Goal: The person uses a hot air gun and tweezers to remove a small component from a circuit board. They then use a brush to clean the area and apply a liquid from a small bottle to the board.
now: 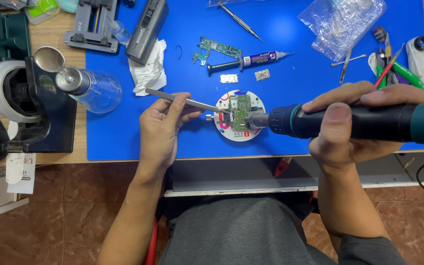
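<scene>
Green circuit board (pixel 242 112), small and rectangular, is lying on the round white holder disc (pixel 226 128) near the front edge of the blue work mat (pixel 290 98), and that is where both of our tools are meeting. Our left hand (pixel 162 128) is pinching the slim steel tweezers (pixel 187 101) between thumb and fingertips (pixel 175 105), closed firmly on the shaft, with the points touching down at the board's left edge. Our right hand (pixel 349 122) is wrapping fully around the thick black hot-air handle with teal bands (pixel 364 122), thumb across the top, its metal nozzle sitting just beside the board's right edge.

We judge that doing this well is a matter of keeping the nozzle steady over one spot, holding the tweezers lightly so nothing skids, and bracing both wrists on the mat.

Moving outward, the disc is looking smooth and glossy, the board matte and studded with tiny parts. Farther back on the mat a second bare green board (pixel 217 50) is lying by a purple-labelled syringe tube (pixel 251 60), with two small metal shields (pixel 245 76) just below. A clear glass bottle with a metal pump cap (pixel 92 88) is standing to the left, and a crinkled clear plastic bag (pixel 342 22) is resting at the back right.
</scene>
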